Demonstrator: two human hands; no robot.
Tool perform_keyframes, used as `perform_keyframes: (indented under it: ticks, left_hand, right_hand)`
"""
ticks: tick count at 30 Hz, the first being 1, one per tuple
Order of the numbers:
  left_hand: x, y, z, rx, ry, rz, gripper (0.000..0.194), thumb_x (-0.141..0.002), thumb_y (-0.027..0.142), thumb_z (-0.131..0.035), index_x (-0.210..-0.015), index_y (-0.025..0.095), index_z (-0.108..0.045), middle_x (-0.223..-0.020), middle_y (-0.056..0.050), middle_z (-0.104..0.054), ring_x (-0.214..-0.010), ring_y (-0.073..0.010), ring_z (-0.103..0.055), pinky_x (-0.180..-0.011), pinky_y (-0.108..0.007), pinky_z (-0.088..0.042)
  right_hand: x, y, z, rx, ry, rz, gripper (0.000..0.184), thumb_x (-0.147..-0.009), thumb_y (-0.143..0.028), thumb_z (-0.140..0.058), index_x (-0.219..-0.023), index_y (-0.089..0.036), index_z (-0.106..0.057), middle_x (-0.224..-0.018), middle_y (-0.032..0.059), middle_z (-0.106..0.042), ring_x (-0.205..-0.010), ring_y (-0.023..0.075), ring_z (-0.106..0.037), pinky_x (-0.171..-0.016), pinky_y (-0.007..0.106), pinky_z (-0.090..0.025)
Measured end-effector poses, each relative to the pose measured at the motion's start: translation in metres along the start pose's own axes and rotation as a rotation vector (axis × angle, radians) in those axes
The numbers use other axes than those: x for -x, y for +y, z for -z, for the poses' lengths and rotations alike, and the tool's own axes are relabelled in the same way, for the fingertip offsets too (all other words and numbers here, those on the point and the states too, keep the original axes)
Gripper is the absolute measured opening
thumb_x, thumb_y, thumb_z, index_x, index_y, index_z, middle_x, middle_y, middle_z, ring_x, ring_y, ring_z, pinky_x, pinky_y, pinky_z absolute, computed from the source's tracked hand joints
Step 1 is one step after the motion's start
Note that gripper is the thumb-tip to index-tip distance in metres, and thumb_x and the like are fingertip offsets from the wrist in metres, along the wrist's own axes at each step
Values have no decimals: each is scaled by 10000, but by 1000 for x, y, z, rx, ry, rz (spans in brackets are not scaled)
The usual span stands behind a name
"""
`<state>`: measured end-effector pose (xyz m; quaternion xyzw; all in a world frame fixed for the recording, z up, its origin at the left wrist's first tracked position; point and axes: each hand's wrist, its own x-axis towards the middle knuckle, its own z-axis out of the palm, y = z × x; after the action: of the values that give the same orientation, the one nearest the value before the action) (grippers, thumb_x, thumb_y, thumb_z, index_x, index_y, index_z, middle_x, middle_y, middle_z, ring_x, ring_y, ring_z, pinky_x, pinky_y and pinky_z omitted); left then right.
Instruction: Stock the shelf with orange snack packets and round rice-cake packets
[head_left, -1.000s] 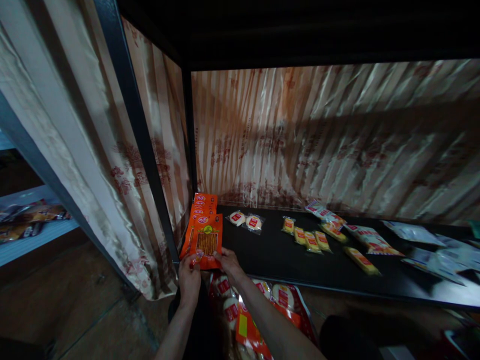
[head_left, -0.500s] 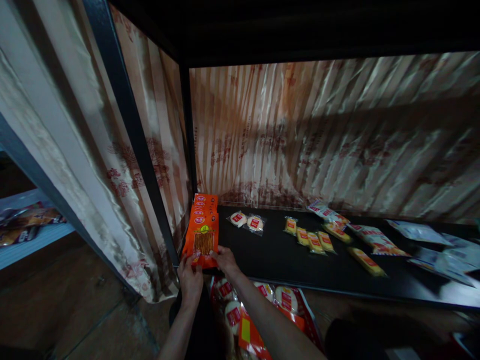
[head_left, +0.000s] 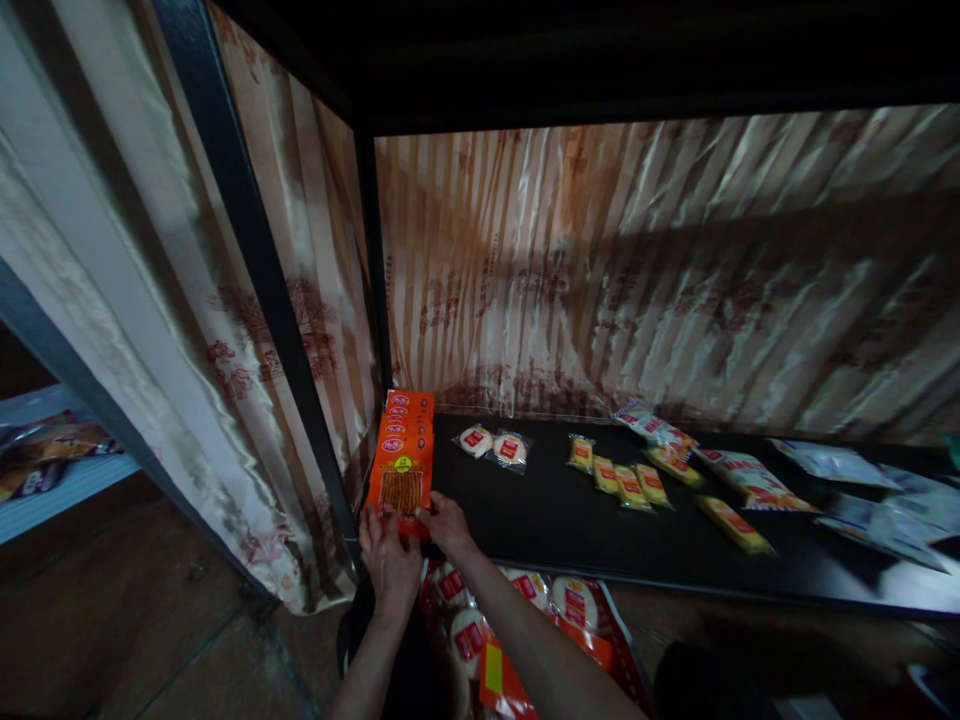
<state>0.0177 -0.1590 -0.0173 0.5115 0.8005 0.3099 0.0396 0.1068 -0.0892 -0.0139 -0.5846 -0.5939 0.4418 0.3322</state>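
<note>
A row of overlapping orange snack packets [head_left: 405,455] lies at the left end of the black shelf [head_left: 517,515], the front one showing brown sticks on its print. My left hand [head_left: 391,560] rests on the front packet's lower edge, fingers stretched out and a little apart. At that packet's lower right corner, my right hand [head_left: 450,528] has its thumb and bent fingers closed on the edge. Below the shelf front, partly behind my right forearm, is a large red bag [head_left: 619,640] of round wrapped crackers [head_left: 574,605], with an orange packet [head_left: 502,675] on it.
Two wrapped round crackers [head_left: 511,449] lie right of the packets. Further along are several small yellow packets [head_left: 630,485], a longer yellow packet [head_left: 733,525] and white snack bags [head_left: 754,480]. A dark post [head_left: 259,250] and curtain [head_left: 315,320] bound the left side.
My left hand has shifted right from the packet's left corner along its lower edge, its fingers spreading. My right hand stays at the right corner; the front packet has moved slightly left.
</note>
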Motion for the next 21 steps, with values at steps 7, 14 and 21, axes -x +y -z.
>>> perform_keyframes:
  ticks: [7,14,21]
  left_hand:
    - [-11,12,2,-57,-48,-104,374,-822,189,-442,-1154,159,-611,-1439,-126,-386,-1378,-304,-212,-1012,-481,-360]
    - [-43,7,-18,-126,-5,-235,447,-860,222,-394,-1282,130,-509,-1426,-149,-399,-1375,-308,-219,-1083,-495,-262]
    - [-48,3,-25,-140,-8,-288,455,-865,243,-391,-1301,161,-488,-1429,-135,-399,-1351,-289,-286,-1084,-475,-270]
  right_hand:
    - [0,-1,0,205,41,-7,135,-738,-145,-562,-837,-187,-645,-819,23,-702,-761,149,-643,-705,209,-463]
    - [9,-7,6,337,75,-7,279,-781,-138,-540,-1040,-196,-625,-998,64,-683,-912,168,-648,-793,226,-454]
    - [13,-10,5,457,134,13,406,-808,-173,-514,-1211,-173,-557,-1121,116,-618,-1003,200,-617,-846,251,-453]
